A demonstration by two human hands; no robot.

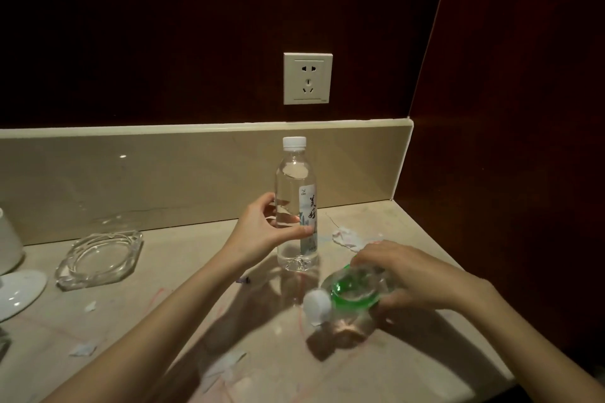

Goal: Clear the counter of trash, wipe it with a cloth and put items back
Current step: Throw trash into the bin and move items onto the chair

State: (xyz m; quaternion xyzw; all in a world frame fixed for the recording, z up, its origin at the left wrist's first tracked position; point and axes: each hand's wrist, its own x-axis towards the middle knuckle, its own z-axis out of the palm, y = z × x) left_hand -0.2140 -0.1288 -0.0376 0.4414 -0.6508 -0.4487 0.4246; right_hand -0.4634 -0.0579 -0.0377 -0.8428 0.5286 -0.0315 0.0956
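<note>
We saw the left hand [262,232] curled round an upright, capped water bottle [296,206] standing on the counter [183,271]. The right hand [415,275] gripped a green-labelled bottle [353,293] tilted on its side, near a crumpled paper scrap [347,237].

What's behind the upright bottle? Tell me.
Behind the upright bottle, held by the left hand, rises the beige backsplash, with a wall socket above. The counter strip directly behind its base is covered.

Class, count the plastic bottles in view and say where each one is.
2: clear white-capped plastic water bottle upright on the counter, held by left hand; green-banded clear plastic bottle tilted in right hand.
</note>
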